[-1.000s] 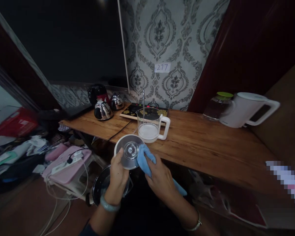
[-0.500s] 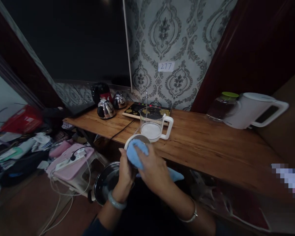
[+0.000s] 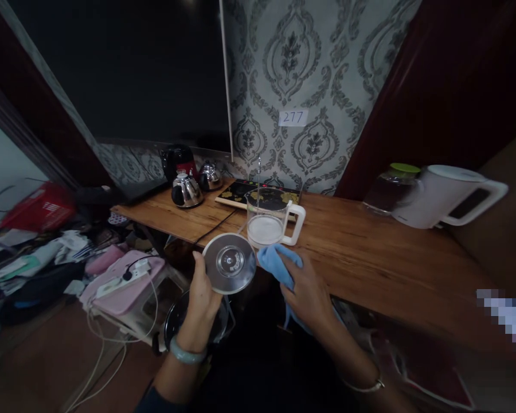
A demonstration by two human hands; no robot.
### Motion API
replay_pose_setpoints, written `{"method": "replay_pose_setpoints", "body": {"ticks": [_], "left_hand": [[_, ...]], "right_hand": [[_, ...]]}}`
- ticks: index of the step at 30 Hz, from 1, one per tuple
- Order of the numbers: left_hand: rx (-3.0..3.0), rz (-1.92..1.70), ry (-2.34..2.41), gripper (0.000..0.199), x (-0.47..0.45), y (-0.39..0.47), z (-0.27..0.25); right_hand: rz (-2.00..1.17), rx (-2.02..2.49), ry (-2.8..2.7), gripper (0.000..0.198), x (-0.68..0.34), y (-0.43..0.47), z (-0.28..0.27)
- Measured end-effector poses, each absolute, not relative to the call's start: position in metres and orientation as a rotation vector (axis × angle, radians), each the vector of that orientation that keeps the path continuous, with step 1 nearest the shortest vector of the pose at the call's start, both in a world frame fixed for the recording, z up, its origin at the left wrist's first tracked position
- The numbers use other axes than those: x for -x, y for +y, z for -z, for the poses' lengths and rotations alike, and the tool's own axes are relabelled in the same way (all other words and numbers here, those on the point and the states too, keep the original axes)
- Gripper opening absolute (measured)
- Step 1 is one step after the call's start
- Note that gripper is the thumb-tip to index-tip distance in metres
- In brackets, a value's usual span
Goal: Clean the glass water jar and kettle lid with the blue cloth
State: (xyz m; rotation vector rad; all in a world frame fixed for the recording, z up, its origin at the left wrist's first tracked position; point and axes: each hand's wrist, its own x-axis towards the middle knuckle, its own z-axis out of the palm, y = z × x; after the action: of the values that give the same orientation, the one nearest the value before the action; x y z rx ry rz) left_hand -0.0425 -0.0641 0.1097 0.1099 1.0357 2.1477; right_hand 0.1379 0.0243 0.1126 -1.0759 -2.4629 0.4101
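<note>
left hand (image 3: pixel 202 295) grips a round lid (image 3: pixel 229 263) by its lower left rim, fingers closed on the edge, lid face turned toward the camera with its clear knob at centre. lid is held in the air just in front of the surface (image 3: pixel 370 252) edge, not resting on it. a pale bangle sits on the left wrist

right hand (image 3: pixel 307 289) is closed around a blue cloth (image 3: pixel 276 264); cloth bunches above the fingers and a tail hangs below the palm. cloth is just right of the lid, apart from it by a narrow gap. a thin bracelet shows on the right wrist

a clear jug (image 3: pixel 272 217) with a white handle stands on the surface directly behind lid and cloth, a white layer at its bottom. behind the jug lies a black tray (image 3: pixel 258 194) with gold pattern. 2 steel kettles (image 3: pixel 187 190) and a dark appliance stand at the left end of the surface. a white kettle (image 3: pixel 445 195) and a glass jar (image 3: pixel 387 188) with green cap stand at the right end, touching or nearly so

below the left hand, a dark pot (image 3: pixel 184 321) sits low near the floor. a label reading 277 (image 3: pixel 293 117) is fixed to the patterned wall. a pink case (image 3: pixel 120 278) with a white power strip lies among clutter at left
</note>
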Motion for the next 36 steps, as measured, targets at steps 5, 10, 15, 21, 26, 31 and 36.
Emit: {"method": "replay_pose_setpoints", "body": {"ticks": [5,10,15,21,26,31,36], "left_hand": [[-0.230,-2.062,1.092,0.057,0.039,-0.068,-0.098],[-0.094,-2.132,1.148,0.045,0.058,-0.077,-0.091],[-0.135,-2.094,1.217,0.042,0.047,-0.074,-0.088],[-0.276,-2.056,1.206,0.049,0.037,-0.075,-0.091],[-0.110,-2.159,1.215,0.037,0.080,-0.074,-0.089],[0.059,-2.304,1.130,0.014,0.131,-0.038,-0.079],[0.166,-2.378,1.065,0.011,0.178,0.009,-0.077]], "right_hand": [[-0.515,0.963,-2.626,0.075,-0.118,-0.006,-0.115],[-0.860,0.697,-2.660,0.069,-0.127,-0.018,-0.106],[-0.793,0.744,-2.486,0.075,-0.125,-0.012,-0.111],[-0.778,0.695,-2.640,0.073,-0.117,-0.009,-0.112],[-0.810,0.697,-2.313,0.068,-0.138,0.012,-0.091],[-0.818,0.742,-2.166,0.052,-0.162,0.024,-0.060],[-0.810,0.849,-2.080,0.044,-0.184,0.030,-0.037]]}}
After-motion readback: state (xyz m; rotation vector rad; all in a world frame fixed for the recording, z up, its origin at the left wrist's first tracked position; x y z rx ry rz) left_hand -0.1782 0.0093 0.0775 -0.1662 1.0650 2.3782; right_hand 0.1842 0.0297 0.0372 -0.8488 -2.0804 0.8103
